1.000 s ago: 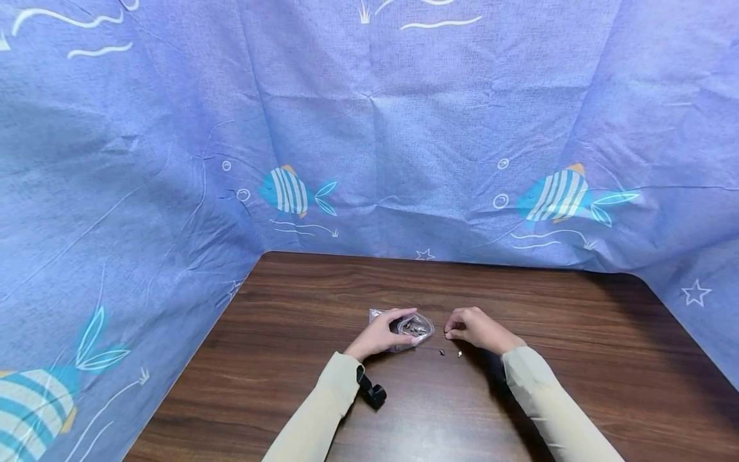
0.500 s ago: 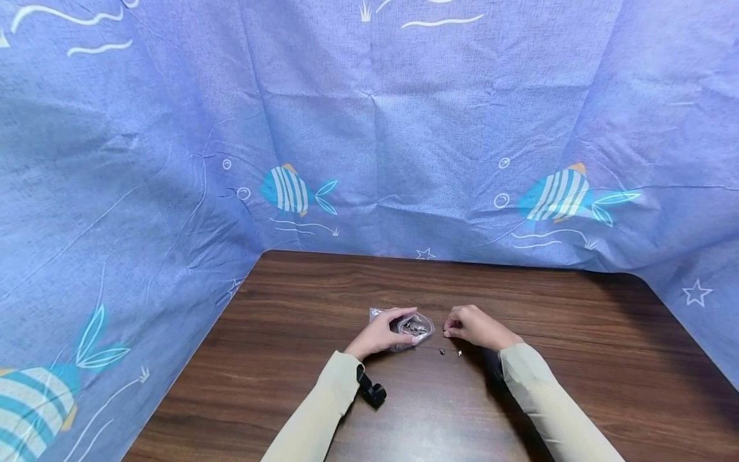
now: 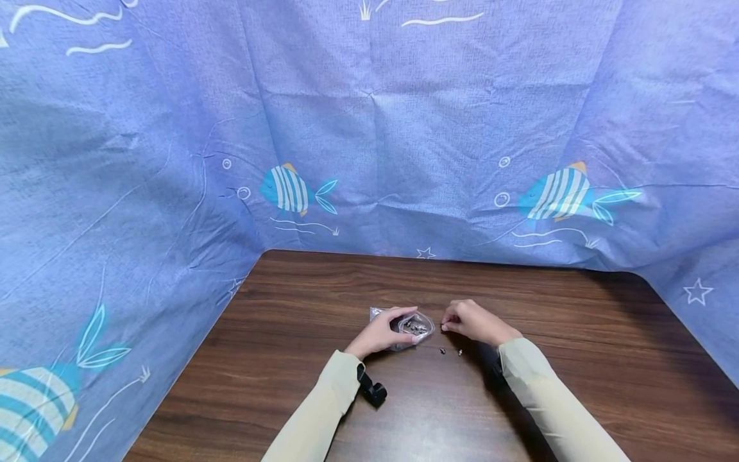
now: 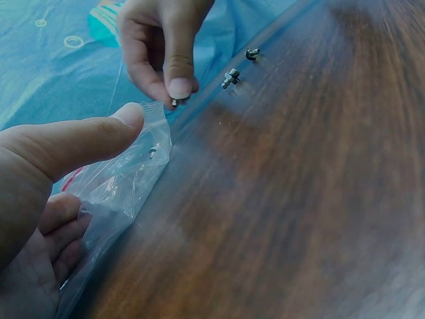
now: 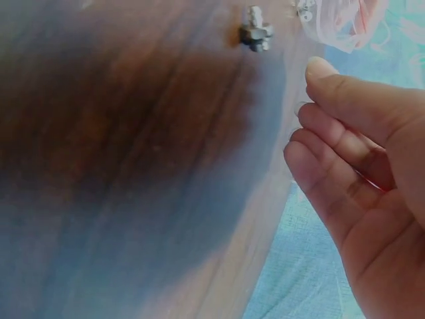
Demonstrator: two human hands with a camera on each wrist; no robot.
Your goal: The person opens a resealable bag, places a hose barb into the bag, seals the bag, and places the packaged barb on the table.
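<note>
My left hand holds a clear zip bag, thumb and fingers spread round its gaping mouth. Small metal pieces lie inside the bag. To its right, my right hand pinches a tiny metal screw-like piece between thumb and finger, just off the bag's mouth. In the right wrist view the curled right fingers show, but the pinched piece is hidden. On the table nearer the body lie two more screw-like pieces, one dark and one shinier.
The brown wood-grain table stretches out on all sides of the hands. A blue cloth curtain printed with fish hangs behind and at the left. A black wrist strap sits on the left arm.
My right hand has shifted slightly away from the body and left, nearer the bag, with the small piece pinched. My left hand and the bag have stayed in place.
</note>
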